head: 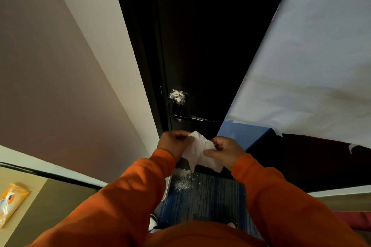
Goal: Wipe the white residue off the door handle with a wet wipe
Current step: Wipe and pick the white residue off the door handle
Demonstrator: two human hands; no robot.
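Observation:
A black lever door handle sticks out from the dark door, with white residue smeared around its round base and flecks along the lever. Just below the handle, my left hand and my right hand both pinch a crumpled white wet wipe and hold it spread between them. The wipe hangs apart from the handle, not touching it. Both arms wear orange sleeves.
An orange wet-wipe pack lies on a tan surface at the lower left. White crumbs are scattered on the blue carpet under the handle. A grey wall stands left, a white-papered wall right. My shoes show at the bottom.

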